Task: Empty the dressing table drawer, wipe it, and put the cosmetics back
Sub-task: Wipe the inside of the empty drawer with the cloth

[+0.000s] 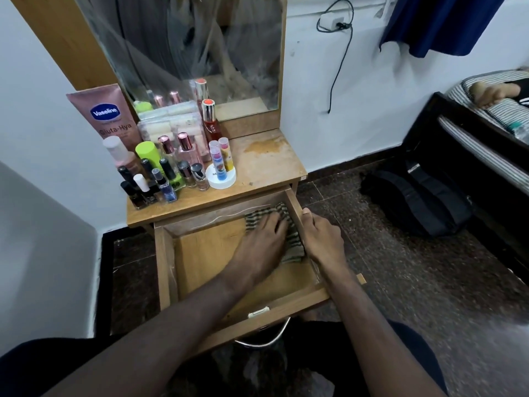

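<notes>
Head: cloth (289, 224) under left fingers (274, 222), drawer (206, 253)

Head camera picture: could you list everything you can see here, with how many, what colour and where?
drawer: one, light wood, pulled open below the tabletop
cloth: one, striped green and cream, in the drawer's far right corner
dressing table: one, light wood, against the white wall
mirror: one, wood-framed, at the back of the table
lotion tube: one, pink, leaning at the table's back left
small bottles: many, mixed colours, crowded on the table's left half
white jar: one, on the table beside the bottles
backpack: one, black, on the floor at the right
cable: one, black, hanging down the wall
left hand: one, pressing flat on the cloth
right hand: one, gripping the drawer's right wall
</notes>
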`<action>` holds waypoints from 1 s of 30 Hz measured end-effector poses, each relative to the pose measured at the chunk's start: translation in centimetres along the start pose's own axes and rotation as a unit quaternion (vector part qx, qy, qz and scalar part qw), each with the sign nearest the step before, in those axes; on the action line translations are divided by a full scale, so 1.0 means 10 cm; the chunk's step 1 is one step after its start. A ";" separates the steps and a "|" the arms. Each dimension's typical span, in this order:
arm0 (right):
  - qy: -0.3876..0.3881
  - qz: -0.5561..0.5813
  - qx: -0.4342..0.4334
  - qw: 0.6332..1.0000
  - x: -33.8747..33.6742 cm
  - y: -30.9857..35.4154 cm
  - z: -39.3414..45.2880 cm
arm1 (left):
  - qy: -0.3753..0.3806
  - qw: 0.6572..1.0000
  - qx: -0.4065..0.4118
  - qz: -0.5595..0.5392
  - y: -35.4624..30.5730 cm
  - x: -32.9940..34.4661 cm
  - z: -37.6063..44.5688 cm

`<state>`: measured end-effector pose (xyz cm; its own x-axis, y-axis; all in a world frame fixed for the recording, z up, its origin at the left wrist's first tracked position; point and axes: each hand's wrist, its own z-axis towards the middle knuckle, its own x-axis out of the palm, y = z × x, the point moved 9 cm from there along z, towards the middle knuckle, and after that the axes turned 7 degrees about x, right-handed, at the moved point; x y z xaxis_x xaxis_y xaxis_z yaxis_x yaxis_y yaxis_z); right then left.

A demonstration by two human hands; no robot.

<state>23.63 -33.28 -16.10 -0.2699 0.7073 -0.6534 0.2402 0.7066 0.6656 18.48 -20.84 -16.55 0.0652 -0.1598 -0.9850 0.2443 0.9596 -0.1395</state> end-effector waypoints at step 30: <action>0.033 0.140 0.075 0.987 0.01 -0.17 0.10 | 0.029 0.744 -0.414 -0.523 -0.47 -0.02 -0.14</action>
<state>24.14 -34.41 -17.64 -0.2317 0.8755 -0.4240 0.4480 0.4829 0.7524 15.99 -25.01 -15.88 0.2119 -0.9326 -0.2921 -0.5497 0.1334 -0.8246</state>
